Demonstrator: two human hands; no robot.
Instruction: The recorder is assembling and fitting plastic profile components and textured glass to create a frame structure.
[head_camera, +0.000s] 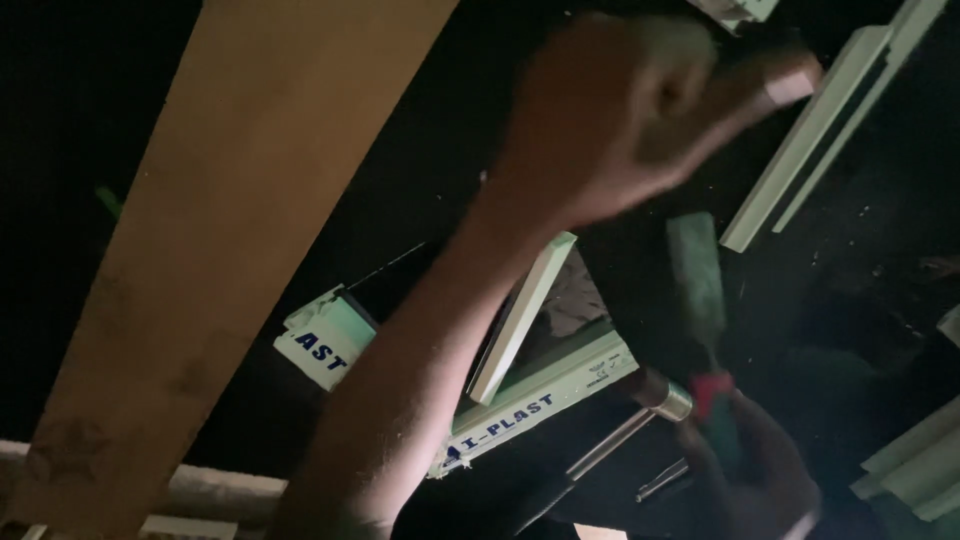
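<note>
Your left hand (640, 110) is raised at one o'clock, blurred, the fingers curled in; whether that grip encloses anything, you cannot tell. Your right hand (770, 480), dim at five o'clock, wraps its grip around a green-bladed tool (697, 285) with a red collar, blade pointing to twelve. Judging by this, the step in hand is a reach with the left while the right holds the tool ready; it calls for a steady hold in poor light. Just beside the tool at six o'clock lies a hammer (640, 420) with a shiny metal shaft. A broad, matt wooden plank (230, 200) slants across nine o'clock. Smooth pale plastic channel (545, 395) sits at centre, and thin white strips (820, 130) at two.
</note>
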